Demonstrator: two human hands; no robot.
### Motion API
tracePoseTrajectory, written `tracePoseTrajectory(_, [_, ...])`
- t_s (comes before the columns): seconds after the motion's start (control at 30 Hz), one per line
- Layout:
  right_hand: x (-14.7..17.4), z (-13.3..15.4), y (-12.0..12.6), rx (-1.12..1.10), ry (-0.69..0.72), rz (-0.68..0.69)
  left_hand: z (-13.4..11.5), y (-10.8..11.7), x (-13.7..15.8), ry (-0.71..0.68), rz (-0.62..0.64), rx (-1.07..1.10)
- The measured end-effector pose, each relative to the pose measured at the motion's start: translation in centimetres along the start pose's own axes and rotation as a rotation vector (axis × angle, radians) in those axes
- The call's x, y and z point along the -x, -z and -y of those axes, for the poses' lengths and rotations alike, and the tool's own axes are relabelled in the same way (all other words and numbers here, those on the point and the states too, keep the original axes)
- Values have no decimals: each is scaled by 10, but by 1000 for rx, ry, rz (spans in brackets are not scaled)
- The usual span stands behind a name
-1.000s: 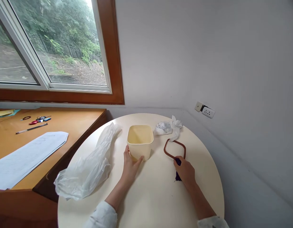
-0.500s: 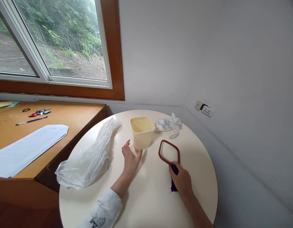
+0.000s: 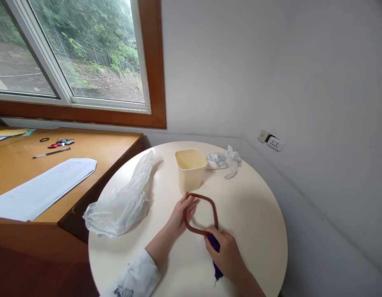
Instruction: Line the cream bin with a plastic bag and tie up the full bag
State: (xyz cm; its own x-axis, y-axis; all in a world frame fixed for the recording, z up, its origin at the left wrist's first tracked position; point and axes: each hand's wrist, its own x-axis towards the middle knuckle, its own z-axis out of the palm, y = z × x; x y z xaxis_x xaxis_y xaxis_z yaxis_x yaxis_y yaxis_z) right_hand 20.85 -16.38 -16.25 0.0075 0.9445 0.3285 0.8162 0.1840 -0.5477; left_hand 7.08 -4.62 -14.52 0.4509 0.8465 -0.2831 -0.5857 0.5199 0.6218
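A brown, rounded-square frame (image 3: 214,212) is held between my two hands above the round table. My left hand (image 3: 181,212) is closed around its left side, thumb near the upper-left corner and fingers behind. With my right hand (image 3: 226,251) I grip the lower-right corner, together with a dark purple cloth (image 3: 213,242) whose frayed end hangs below my fingers. Just beyond the frame stands a pale yellow square tub (image 3: 192,177), upright, with no lid on it; neither hand holds it.
On the white round table (image 3: 253,231), a crumpled clear plastic bag (image 3: 123,206) lies left and a knotted whitish bag (image 3: 226,160) sits behind the tub. The wooden desk (image 3: 116,144) at left holds papers (image 3: 51,185), a pen (image 3: 51,153) and keys (image 3: 62,142). A wall socket (image 3: 275,143) is at right.
My left hand has left the tub's side and closed on the frame. The frame, with my right hand and the purple cloth, has come left and nearer to me.
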Motion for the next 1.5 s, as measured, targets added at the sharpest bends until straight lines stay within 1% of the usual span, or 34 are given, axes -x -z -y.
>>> tracePoseTrajectory(0.13, [3, 10, 0, -72, 33, 62, -6, 5, -1, 83, 6, 73])
tracePoseTrajectory(0.23, [2, 18, 4, -182, -7, 126, -8, 7, -1, 164, 57, 136])
tracePoseTrajectory(0.37, [-5, 25, 16, -487, -207, 269, -12, 7, 2, 180, 158, 196])
tracePoseTrajectory(0.47, [-12, 20, 27, -772, -391, 330, -15, 7, 3, 159, 174, 238])
tracePoseTrajectory(0.53, [-16, 11, 35, -998, -579, 296, -16, 7, 3, 143, 165, 255])
tracePoseTrajectory(0.6, [-20, -1, 42, -1215, -758, 170, -17, 8, 3, 126, 154, 267])
tracePoseTrajectory(0.63, [-22, -7, 46, -1294, -806, 86, -17, 8, 2, 121, 151, 272])
tracePoseTrajectory(0.67, [-25, -13, 50, -1344, -818, 2, -17, 8, 2, 120, 152, 275])
tracePoseTrajectory(0.73, [-33, -21, 55, -1354, -771, -145, -16, 7, 2, 121, 159, 277])
tracePoseTrajectory(0.77, [-37, -24, 55, -1306, -733, -207, -15, 7, 2, 124, 163, 273])
tracePoseTrajectory(0.83, [-48, -27, 48, -1104, -655, -316, -14, 7, 2, 131, 170, 263])
tracePoseTrajectory(0.9, [-60, -26, 32, -847, -575, -359, -13, 7, 2, 136, 192, 257])
tracePoseTrajectory(0.93, [-66, -24, 21, -744, -534, -334, -12, 7, 2, 140, 210, 257])
tracePoseTrajectory(1.0, [-77, -18, -3, -627, -467, -215, -11, 7, 2, 149, 243, 257])
tracePoseTrajectory(1.1, [-88, -4, -32, -538, -348, -57, -11, 6, 4, 144, 256, 250])
tracePoseTrajectory(1.17, [-91, 6, -43, -482, -254, -19, -12, 5, 5, 135, 248, 243])
tracePoseTrajectory(1.23, [-92, 16, -47, -434, -197, -7, -14, 3, 8, 149, 231, 233])
tracePoseTrajectory(1.33, [-92, 30, -46, -403, -161, 12, -17, 1, 12, 203, 177, 203])
tracePoseTrajectory(1.4, [-91, 39, -45, -444, -115, 38, -17, 0, 13, 228, 122, 181])
tracePoseTrajectory(1.5, [-88, 50, -45, -565, -59, 99, -17, 3, 12, 178, 35, 163])
